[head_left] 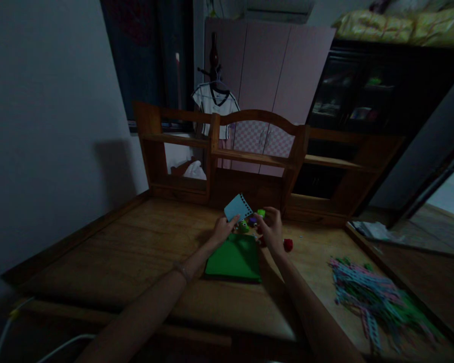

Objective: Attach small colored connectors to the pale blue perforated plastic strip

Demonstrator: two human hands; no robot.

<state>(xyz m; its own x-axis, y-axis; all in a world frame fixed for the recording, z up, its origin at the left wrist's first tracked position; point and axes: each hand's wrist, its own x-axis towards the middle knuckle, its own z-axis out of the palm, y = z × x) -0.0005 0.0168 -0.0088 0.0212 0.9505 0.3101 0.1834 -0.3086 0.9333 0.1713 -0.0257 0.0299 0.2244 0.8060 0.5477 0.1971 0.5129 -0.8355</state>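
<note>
My left hand (pixel 222 230) pinches a small light-blue sheet of paper (pixel 236 206) by its lower edge. The sheet has a row of notches or holes along its right side and is held up, tilted, above the desk. My right hand (pixel 272 232) is close to the sheet's right corner, with its thumb and fingers brought together; whatever they hold, if anything, is too small to make out. Below both hands lies a green square pad or box (pixel 232 259). Behind it stand a green toy with eyes (pixel 243 226), a purple piece (pixel 252 221) and a bright green piece (pixel 261 213).
A red piece (pixel 288 245) lies right of my right hand. A tangled pile of pink, blue and green strips (pixel 378 292) covers the desk's right side. A wooden shelf rack (pixel 253 157) borders the wooden desk (pixel 136 247) at the back. The room is dim.
</note>
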